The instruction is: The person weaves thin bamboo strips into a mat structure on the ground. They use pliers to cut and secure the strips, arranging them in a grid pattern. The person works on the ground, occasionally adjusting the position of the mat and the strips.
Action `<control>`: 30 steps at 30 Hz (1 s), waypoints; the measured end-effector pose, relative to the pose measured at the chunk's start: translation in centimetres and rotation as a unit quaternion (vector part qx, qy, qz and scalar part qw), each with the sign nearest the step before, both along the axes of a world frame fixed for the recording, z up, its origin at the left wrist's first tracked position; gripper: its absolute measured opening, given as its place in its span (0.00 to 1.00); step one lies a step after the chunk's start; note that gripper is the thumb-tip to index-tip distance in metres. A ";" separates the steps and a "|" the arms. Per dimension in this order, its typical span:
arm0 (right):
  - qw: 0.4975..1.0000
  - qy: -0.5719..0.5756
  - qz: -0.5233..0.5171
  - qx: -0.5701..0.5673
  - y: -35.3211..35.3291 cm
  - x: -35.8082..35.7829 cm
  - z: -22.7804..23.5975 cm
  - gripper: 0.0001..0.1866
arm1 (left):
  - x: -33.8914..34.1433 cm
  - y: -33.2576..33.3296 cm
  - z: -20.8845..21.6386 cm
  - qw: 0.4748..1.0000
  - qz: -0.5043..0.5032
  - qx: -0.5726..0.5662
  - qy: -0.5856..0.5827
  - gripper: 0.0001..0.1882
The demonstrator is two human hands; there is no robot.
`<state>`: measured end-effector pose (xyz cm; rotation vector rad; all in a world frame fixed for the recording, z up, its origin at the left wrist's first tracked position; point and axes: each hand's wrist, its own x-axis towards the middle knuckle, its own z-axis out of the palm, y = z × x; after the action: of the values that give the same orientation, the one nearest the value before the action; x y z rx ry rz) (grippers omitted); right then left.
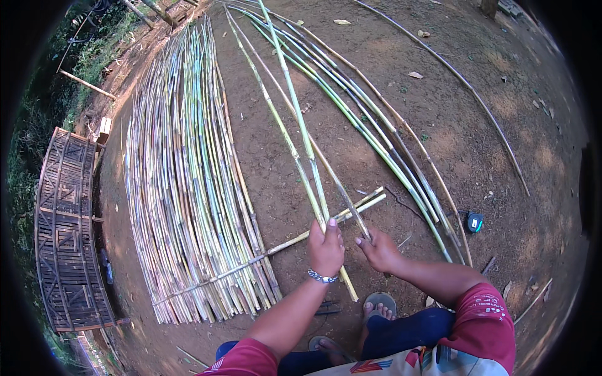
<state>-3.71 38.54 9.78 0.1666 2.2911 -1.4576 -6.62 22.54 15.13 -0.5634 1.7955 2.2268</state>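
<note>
My left hand [326, 249], with a chain bracelet at its wrist, is closed around two long, thin bamboo poles. One is a green bamboo pole [293, 91]; the other is a yellowish-green bamboo pole [280, 125]. One cut end juts out below the fist. Just to the right, my right hand [380, 250] grips the near end of a browner bamboo pole [343, 193]. All three slant away toward the far end of the ground. Under them, a crosswise bamboo pole [291, 242] runs over the near ends of a wide row of bamboo poles [188, 207] on the left.
A looser group of bamboo poles [357, 122] lies to the right, with a tape measure [475, 222] near its close ends. Farther right rests a single curved pole [467, 81]. A slatted bamboo bench [69, 232] stands at far left. My sandaled feet [380, 303] are below my hands.
</note>
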 end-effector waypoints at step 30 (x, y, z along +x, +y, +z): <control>0.891 -0.245 -0.110 -0.366 0.7 -6.4 -4.0 0.17 | -8.3 1.3 -7.2 0.972 -0.049 0.177 -0.145 0.16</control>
<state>-10.09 39.24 5.79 0.5063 1.2539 -2.0088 -14.91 23.88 7.95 -0.6644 1.2240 2.1901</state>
